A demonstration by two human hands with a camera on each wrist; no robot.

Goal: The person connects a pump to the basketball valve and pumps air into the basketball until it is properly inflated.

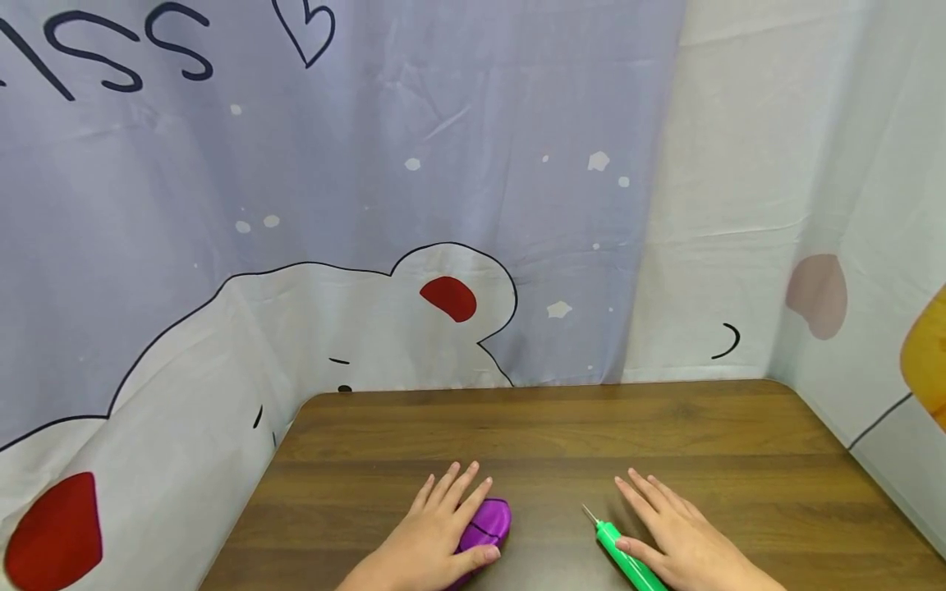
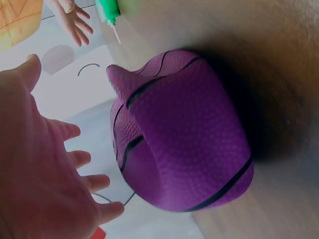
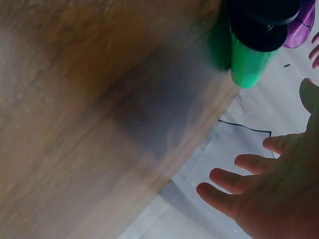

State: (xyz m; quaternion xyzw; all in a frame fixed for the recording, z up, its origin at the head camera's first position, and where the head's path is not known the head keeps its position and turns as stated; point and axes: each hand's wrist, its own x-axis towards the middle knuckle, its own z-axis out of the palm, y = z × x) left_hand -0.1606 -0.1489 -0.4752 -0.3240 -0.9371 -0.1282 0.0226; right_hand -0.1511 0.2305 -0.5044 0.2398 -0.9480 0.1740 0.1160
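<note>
A deflated purple ball (image 2: 194, 134) with black seam lines and a pebbled skin lies caved in on the table; in the head view my left hand (image 1: 432, 533) partly covers it. That hand is spread with straight fingers, and the left wrist view shows a gap between palm and ball. To the right lies a green hand pump (image 1: 624, 558), its thin metal needle pointing up and left. My right hand (image 1: 680, 533) is beside it, fingers extended, the thumb overlapping the pump in the head view. The black end of the pump (image 3: 264, 25) shows in the right wrist view.
Both things lie on a brown wooden table (image 1: 547, 427) with rounded far corners. A printed fabric backdrop (image 1: 443, 164) stands right behind the far edge and along both sides.
</note>
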